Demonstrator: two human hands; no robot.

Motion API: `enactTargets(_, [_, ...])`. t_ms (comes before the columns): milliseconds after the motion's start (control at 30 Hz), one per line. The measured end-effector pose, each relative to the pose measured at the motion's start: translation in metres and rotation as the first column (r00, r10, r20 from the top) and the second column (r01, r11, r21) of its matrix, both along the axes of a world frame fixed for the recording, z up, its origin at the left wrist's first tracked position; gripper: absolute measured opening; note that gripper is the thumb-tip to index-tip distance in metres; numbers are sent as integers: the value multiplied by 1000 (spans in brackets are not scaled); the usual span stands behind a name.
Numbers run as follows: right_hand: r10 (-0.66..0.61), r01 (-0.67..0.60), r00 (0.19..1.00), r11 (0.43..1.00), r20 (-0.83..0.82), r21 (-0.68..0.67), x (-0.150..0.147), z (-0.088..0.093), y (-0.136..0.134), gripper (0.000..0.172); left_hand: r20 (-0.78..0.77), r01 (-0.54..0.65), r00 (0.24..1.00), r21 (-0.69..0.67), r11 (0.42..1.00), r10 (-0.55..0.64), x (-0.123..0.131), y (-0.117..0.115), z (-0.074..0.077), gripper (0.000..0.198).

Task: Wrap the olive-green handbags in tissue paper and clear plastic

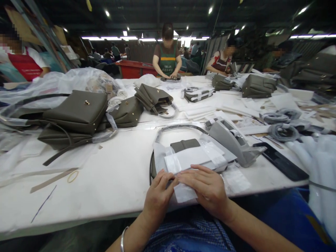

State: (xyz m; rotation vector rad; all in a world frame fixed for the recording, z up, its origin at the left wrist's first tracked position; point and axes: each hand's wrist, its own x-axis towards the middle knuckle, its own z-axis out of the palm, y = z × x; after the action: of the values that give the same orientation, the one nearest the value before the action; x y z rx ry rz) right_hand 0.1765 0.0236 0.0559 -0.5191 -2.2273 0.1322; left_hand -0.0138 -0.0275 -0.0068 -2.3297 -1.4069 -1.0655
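An olive handbag (185,145) lies on the table in front of me, largely covered by white wrapping paper (193,158). Its plastic-sleeved handle (181,128) arches away from me. The fingers of my left hand (159,194) are bent and pinched at the bag's near edge; the fingertips are partly hidden. My right hand (207,187) lies with fingers stretched out along that same edge, its fingertips meeting the left ones. A clear plastic piece (186,193) sticks out beneath my hands. Just behind the bag, to the right, stands a grey tape dispenser (231,140).
Several olive bags (76,113) are piled at the left, with more at the back. A dark phone-like slab (282,161) lies right of the dispenser, near coiled wrapped straps (283,131). A rubber band (72,176) lies front left. A co-worker (168,57) works across the table.
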Motion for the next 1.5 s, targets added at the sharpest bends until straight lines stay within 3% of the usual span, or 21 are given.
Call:
enactTargets(133, [-30, 31, 999, 999, 21, -41, -15, 3, 20, 33, 37, -7, 999, 41, 999, 5, 1, 2, 2, 24])
enactTargets(267, [-108, 114, 993, 986, 47, -126, -28, -8, 39, 23, 67, -65, 996, 25, 998, 63, 0, 4, 2, 17])
enactTargets(400, [-178, 199, 977, 959, 120, -204, -36, -17, 51, 9, 99, -36, 994, -24, 999, 38, -2, 4, 0, 21])
enactTargets(533, [-214, 275, 948, 923, 234, -270, -40, -15, 59, 10, 84, 9, 996, -50, 999, -4, -4, 5, 3, 31])
enactTargets(867, [-242, 462, 814, 821, 527, -336, -48, 4, 78, 19, -197, -125, 972, 21, 992, 126, 6, -4, 13, 38])
enactTargets(1000, [-279, 499, 773, 821, 569, -276, -50, 4, 80, 19, -322, -142, 938, -27, 989, 126, 7, -4, 15, 48])
enactTargets(1200, [-298, 502, 768, 830, 567, -244, -52, 9, 85, 18, -366, -80, 929, -55, 995, 54, 2, -2, 23, 49])
enactTargets(1300, [-257, 426, 828, 866, 498, -262, -31, 18, 89, 12, -344, -88, 934, 31, 996, 94, 2, 2, 18, 48])
enactTargets(1400, [-312, 400, 891, 883, 329, -247, 21, 32, 97, 9, -311, -86, 943, 106, 991, 115, 2, 7, 10, 45])
enactTargets(1467, [-470, 534, 839, 809, 276, -245, 69, 41, 105, 15, -299, -76, 948, 123, 989, 110, 2, 8, 5, 45])
enactTargets(1500, [-567, 633, 772, 725, 287, -270, 94, 46, 110, 19, -297, -71, 949, 131, 989, 107, 1, 8, 4, 46])
